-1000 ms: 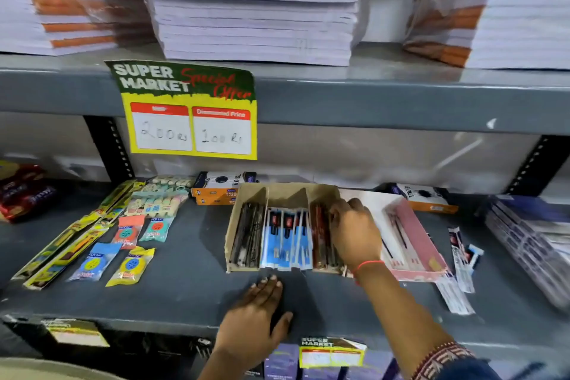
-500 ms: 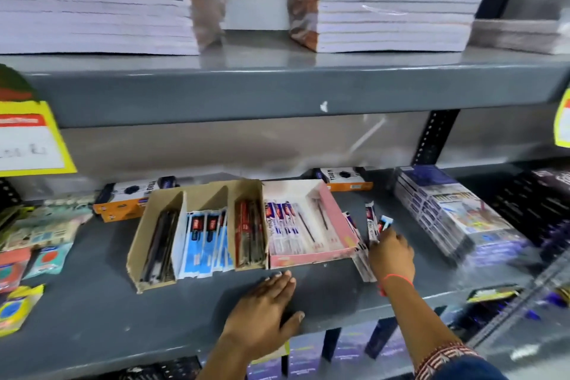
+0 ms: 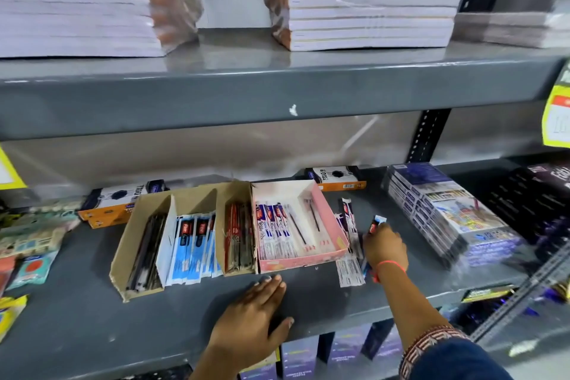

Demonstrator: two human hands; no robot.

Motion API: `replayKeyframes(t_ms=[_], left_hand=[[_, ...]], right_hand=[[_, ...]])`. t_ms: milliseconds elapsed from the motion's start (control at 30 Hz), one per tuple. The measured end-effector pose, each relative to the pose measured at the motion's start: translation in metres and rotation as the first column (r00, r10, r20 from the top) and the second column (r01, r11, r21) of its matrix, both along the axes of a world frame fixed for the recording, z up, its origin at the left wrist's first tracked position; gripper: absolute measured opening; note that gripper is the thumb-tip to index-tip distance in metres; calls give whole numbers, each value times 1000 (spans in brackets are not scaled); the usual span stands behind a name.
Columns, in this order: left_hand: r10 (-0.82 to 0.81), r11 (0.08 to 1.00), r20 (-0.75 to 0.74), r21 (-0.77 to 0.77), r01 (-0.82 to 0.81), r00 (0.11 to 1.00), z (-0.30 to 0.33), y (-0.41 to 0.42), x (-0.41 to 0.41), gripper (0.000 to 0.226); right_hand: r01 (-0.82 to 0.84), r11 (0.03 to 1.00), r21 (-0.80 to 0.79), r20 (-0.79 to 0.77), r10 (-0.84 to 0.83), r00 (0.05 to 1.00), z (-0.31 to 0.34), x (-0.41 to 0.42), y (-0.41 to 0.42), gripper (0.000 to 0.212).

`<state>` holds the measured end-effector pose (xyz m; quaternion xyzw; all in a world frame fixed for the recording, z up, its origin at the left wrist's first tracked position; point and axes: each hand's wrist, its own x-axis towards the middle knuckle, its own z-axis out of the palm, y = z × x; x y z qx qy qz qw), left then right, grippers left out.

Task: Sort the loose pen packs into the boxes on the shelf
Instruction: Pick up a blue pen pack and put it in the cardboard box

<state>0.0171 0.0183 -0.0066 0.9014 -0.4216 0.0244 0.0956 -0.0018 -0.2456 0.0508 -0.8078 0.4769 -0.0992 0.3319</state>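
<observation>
A brown cardboard box [image 3: 123, 259] with three compartments sits on the grey shelf [image 3: 92, 324], holding dark, blue and red pen packs. A pink box [image 3: 331, 219] to its right holds purple-and-white pen packs and loose pens. Several loose pen packs [image 3: 350, 225] lie just right of the pink box. My right hand [image 3: 385, 245] rests on them, fingers closed on a blue-topped pack [image 3: 375, 223]. My left hand [image 3: 249, 318] lies flat, palm down, at the shelf's front edge, holding nothing.
Orange-and-black pen cartons [image 3: 336, 177] stand behind the boxes. Shrink-wrapped stacks [image 3: 447, 213] lie to the right, sachets and erasers [image 3: 30, 244] to the left. Notebook stacks [image 3: 370, 0] fill the upper shelf. A yellow price tag [image 3: 556, 114] hangs at the right.
My right hand left the brown box's red compartment and moved right to the loose packs beside the pink box, closing on one. The view swung right. My left hand stayed flat.
</observation>
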Motion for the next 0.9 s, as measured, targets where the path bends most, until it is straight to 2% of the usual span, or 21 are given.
replayKeyframes(t_ms=[67, 200, 367, 600, 700, 833, 900], left_hand=[[1, 1000, 82, -13, 0, 997, 6, -1, -1, 64], [-21, 1000, -59, -7, 20, 998, -4, 0, 0, 70], [-61, 998, 17, -16, 61, 998, 10, 0, -5, 58], [-36, 999, 74, -5, 37, 997, 9, 0, -6, 56], [-68, 998, 50, 10, 68, 996, 12, 1, -8, 54], [-29, 998, 0, 54, 29, 1000, 20, 1, -12, 57], [-23, 1000, 0, 0, 23, 1000, 15, 0, -8, 62]], right_hand=[[22, 1000, -18, -62, -23, 998, -5, 0, -2, 39], [30, 997, 75, -21, -29, 999, -5, 7, -6, 36], [82, 982, 171, -8, -82, 997, -5, 7, -18, 30], [-23, 998, 54, -111, 29, 993, -5, 6, -19, 35], [-45, 993, 111, -135, 60, 989, -3, 6, -22, 31], [-88, 981, 171, -166, 116, 979, -2, 0, -27, 26], [-137, 966, 220, -118, 166, 979, -2, -6, -31, 22]])
